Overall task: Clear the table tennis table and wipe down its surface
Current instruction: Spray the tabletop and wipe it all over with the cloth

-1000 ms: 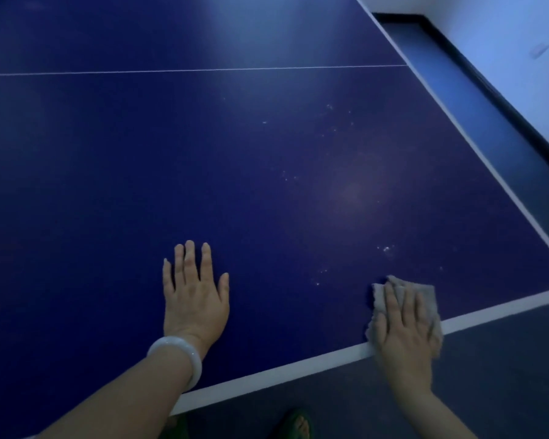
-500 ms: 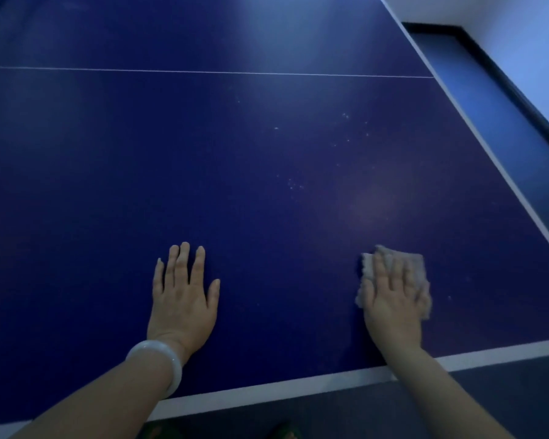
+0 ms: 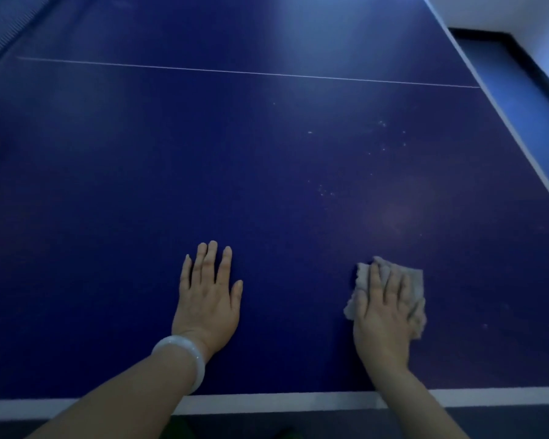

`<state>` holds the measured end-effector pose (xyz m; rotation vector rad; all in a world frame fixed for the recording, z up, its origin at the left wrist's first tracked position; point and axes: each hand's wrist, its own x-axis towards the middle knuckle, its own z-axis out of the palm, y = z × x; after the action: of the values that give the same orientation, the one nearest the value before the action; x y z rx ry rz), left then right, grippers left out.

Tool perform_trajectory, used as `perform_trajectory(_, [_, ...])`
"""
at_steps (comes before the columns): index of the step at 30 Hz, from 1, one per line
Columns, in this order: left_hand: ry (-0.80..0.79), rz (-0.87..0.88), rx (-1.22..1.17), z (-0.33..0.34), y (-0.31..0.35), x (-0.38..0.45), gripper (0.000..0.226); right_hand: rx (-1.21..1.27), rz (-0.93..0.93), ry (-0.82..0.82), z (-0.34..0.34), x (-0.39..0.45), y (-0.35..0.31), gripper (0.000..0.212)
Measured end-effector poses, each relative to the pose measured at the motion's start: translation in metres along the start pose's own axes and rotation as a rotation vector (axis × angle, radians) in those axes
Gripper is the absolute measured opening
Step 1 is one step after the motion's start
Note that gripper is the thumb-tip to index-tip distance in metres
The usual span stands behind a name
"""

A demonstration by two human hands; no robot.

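The dark blue table tennis table point(image 3: 203, 172) fills the view, with a white border line along its near edge and a thin white centre line across the far part. My right hand point(image 3: 382, 312) lies flat with straight fingers on a grey cloth point(image 3: 414, 282), pressing it onto the surface a little in from the near edge. My left hand point(image 3: 208, 296) rests flat on the bare table to the left of it, fingers straight, a white bangle on the wrist. Small pale specks point(image 3: 325, 190) dot the surface beyond the cloth.
The net point(image 3: 4, 33) shows as a dark ribbed band at the far left corner. The table's right edge runs diagonally at right, with blue floor point(image 3: 526, 99) and a white wall point(image 3: 520, 11) with a dark skirting beyond it.
My right hand has pushed the cloth forward from the near border line onto the blue surface. The left hand stays flat on the table. The view has shifted forward.
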<state>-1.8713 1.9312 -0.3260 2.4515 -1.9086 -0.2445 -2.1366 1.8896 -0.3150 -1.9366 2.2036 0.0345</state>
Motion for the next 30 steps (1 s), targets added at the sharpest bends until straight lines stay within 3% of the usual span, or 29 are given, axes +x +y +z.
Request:
perform_trajectory(4, [0.001, 0.000, 0.020, 0.001, 0.000, 0.000, 0.068, -0.006, -0.308, 0.006, 0.020, -0.049, -0.068, 0.065])
perform_trajectory(8, [-0.008, 0.007, 0.030, 0.001, 0.000, 0.000, 0.066, -0.098, -0.530, 0.048, 0.029, -0.015, -0.102, 0.062])
perform_trajectory(13, [-0.002, -0.006, 0.022, 0.003, -0.001, -0.001, 0.064, -0.105, -0.203, -0.087, 0.007, 0.071, -0.098, 0.060])
perform_trajectory(15, [-0.003, 0.002, 0.020, 0.002, -0.001, -0.001, 0.064, -0.062, -0.199, -0.063, 0.009, 0.055, -0.099, 0.060])
perform_trajectory(20, [-0.004, 0.011, 0.021, 0.002, -0.002, -0.001, 0.065, -0.081, -0.726, -0.019, 0.031, -0.051, -0.064, 0.063])
perform_trajectory(22, [-0.002, 0.003, 0.021, 0.002, -0.002, -0.001, 0.065, -0.193, -0.803, -0.043, 0.027, -0.047, -0.025, 0.064])
perform_trajectory(23, [-0.001, 0.000, 0.020, 0.002, -0.002, -0.001, 0.065, -0.260, -0.745, -0.006, 0.023, -0.034, -0.005, 0.065])
perform_trajectory(25, [-0.004, -0.002, 0.017, 0.002, -0.002, -0.002, 0.065, -0.250, -0.411, -0.005, 0.008, -0.004, 0.023, 0.064])
perform_trajectory(27, [-0.004, -0.004, 0.012, 0.001, -0.001, -0.002, 0.065, -0.055, 0.006, -0.015, -0.006, 0.016, 0.027, 0.060])
perform_trajectory(28, [-0.004, -0.004, 0.012, 0.001, -0.001, -0.002, 0.065, 0.007, 0.123, -0.017, -0.010, 0.018, 0.018, 0.060])
perform_trajectory(30, [-0.010, -0.002, 0.017, 0.000, -0.001, -0.002, 0.066, -0.038, 0.053, -0.005, -0.005, 0.001, -0.009, 0.067])
